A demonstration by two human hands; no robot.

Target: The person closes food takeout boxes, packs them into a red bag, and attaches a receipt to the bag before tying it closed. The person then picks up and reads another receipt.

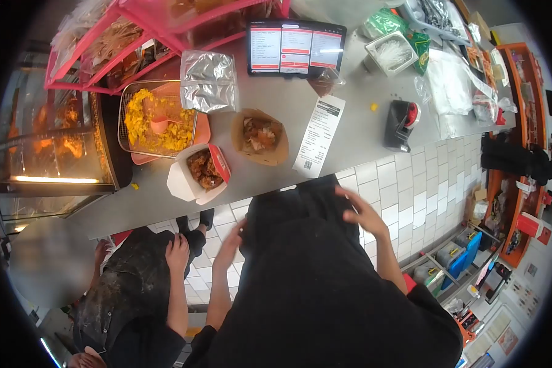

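A white box (180,176) of brown food (203,171) sat on the counter (362,116). The left hand (229,244) was near, its fingers too hidden to tell. A brown box (275,154) and paper slip (319,135) came next, then the right hand (363,213), fingers wide.

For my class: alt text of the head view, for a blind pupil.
A person's left hand and right hand, seemingly empty, are beside dark clothing before a counter with an open white box and brown box of food, a receipt and a tablet. A co-worker stands at left.
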